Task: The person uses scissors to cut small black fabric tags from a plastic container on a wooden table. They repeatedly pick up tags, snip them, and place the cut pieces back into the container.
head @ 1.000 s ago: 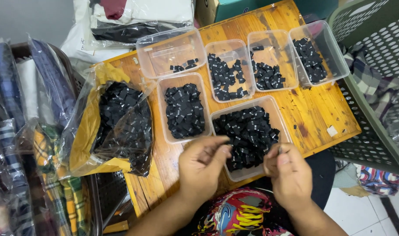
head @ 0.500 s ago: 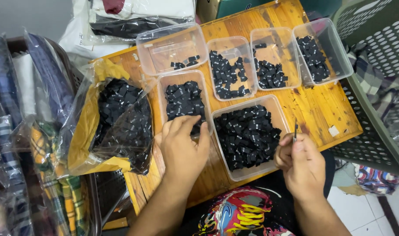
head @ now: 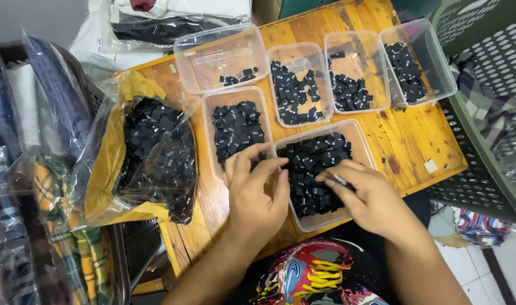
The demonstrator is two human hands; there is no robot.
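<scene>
- The left hand (head: 252, 195) is laid over the near-left corner of the large clear tub (head: 364, 148), fingers loosely curled; whether anything is pinched cannot be told.
- The right hand (head: 368, 197) is closed narrowly on one small black label (head: 338, 179).
- The heap of black labels (head: 314, 169) is found at about 11 o'clock from the right hand, at 2 o'clock from the left.
- A bag of labels (head: 156, 158) is seen at 9 o'clock on the wooden board (head: 416, 135).

A clear plastic tub (head: 357, 138) lies on the wooden surface (head: 407, 141), nearly full with small black folded labels (head: 314, 164). One label (head: 340, 179), perhaps with a pale edge, is held above the heap.
</scene>
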